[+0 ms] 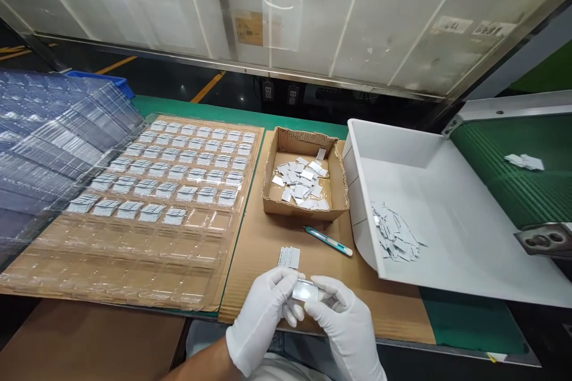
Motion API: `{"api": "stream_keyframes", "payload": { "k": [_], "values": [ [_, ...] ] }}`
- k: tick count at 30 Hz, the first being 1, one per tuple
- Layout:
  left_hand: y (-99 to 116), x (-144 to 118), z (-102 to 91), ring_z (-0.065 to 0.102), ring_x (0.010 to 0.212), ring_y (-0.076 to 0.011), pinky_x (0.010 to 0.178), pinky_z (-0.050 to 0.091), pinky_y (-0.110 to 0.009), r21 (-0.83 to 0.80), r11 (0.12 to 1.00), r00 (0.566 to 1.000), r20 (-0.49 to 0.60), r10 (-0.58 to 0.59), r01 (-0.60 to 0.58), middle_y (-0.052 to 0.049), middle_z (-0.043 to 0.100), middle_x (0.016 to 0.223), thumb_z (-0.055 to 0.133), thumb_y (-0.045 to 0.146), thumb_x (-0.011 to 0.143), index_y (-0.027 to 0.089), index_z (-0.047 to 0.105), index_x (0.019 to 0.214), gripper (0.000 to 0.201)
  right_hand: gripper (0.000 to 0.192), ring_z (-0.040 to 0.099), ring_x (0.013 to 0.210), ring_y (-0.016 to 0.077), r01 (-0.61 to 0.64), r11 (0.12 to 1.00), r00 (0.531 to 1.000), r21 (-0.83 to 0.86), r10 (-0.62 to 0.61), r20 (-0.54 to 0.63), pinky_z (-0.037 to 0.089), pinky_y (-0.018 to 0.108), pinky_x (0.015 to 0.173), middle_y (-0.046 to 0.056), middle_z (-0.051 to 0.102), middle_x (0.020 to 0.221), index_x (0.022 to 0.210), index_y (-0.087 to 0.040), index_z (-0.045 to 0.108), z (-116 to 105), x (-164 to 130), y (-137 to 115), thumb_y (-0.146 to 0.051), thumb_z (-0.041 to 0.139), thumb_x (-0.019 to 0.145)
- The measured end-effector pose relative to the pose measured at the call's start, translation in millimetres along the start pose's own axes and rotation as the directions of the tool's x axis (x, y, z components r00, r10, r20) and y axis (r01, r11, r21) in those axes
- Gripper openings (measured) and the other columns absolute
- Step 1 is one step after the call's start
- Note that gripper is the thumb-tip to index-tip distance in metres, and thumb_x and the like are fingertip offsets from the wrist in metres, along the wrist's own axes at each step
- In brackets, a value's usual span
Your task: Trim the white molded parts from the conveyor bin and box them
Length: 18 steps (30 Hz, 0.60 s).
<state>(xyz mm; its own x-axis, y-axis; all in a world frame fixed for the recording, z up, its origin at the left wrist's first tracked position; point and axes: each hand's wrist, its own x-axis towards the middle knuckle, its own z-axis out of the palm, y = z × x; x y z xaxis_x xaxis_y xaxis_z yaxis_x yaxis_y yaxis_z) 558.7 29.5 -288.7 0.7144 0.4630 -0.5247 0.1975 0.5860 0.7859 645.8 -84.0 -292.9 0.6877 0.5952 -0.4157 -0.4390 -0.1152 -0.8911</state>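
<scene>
Two hands in thin white gloves meet at the near edge of the counter (473, 324), which is covered in green matting. The left hand (263, 315) and the right hand (344, 321) together pinch a small flat pale-grey rectangular plate (305, 292); each grip is closed on one end of it, with the fingertips curled around its edges. The plate is held just above a sheet of brown corrugated cardboard (268, 238) that lies flat on the matting.

Just beyond the hands, a small stack of similar grey plates (289, 256) lies on the cardboard. To its right lies a slim teal-handled utility knife (328, 241), set diagonally. Behind these stands a shallow open box of brown corrugated cardboard (333, 187) with rough torn rims, holding a loose heap of grey plates.

To the right, a smooth white plastic chute-like tray (447, 232) slopes toward the box, and a scatter of grey plates lies in its lower corner. A ribbed green conveyor belt (504, 190) ends at its upper edge and carries a few plates.

To the left lies a clear moulded plastic blister tray (134, 268) with a grid of square pockets: the far rows hold grey ribbed pieces, the near rows are unfilled. A tilted stack of like clear trays (49, 149) overlaps its left edge.
</scene>
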Motion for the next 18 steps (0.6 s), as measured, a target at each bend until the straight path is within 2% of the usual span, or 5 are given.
{"api": "stream_keyframes", "payload": {
  "k": [10, 18],
  "values": [
    [2.4, -6.6, -1.3, 0.049, 0.038, -0.008, 0.04, 0.038, -0.018, 0.061, 0.997, 0.998, -0.034, -0.052, 0.054, -0.001, 0.059, 0.046, 0.069, 0.066, 0.067, 0.013, 0.06, 0.068, 0.054, 0.039, 0.064, 0.066, 0.0171, -0.099, 0.993, 0.995, 0.058, 0.099, -0.003, 0.052, 0.026, 0.066, 0.003, 0.073, 0.07, 0.083, -0.016, 0.076, -2.6, -1.4, 9.8, -0.023, 0.087, 0.047],
    [3.0, -5.4, -0.8, 0.05, 0.038, -0.0092, 0.04, 0.039, -0.019, 0.094, 0.995, 0.997, -0.063, -0.037, 0.043, -0.001, 0.061, 0.048, 0.067, 0.062, 0.071, 0.013, 0.063, 0.07, 0.049, 0.032, 0.065, 0.068, 0.0181, -0.033, 0.999, 0.999, -0.031, 0.033, 0.002, 0.053, 0.027, 0.067, 0.004, 0.072, 0.073, 0.083, -0.017, 0.073, 0.3, 0.5, 2.3, -0.026, 0.083, 0.054]
  ]
}}
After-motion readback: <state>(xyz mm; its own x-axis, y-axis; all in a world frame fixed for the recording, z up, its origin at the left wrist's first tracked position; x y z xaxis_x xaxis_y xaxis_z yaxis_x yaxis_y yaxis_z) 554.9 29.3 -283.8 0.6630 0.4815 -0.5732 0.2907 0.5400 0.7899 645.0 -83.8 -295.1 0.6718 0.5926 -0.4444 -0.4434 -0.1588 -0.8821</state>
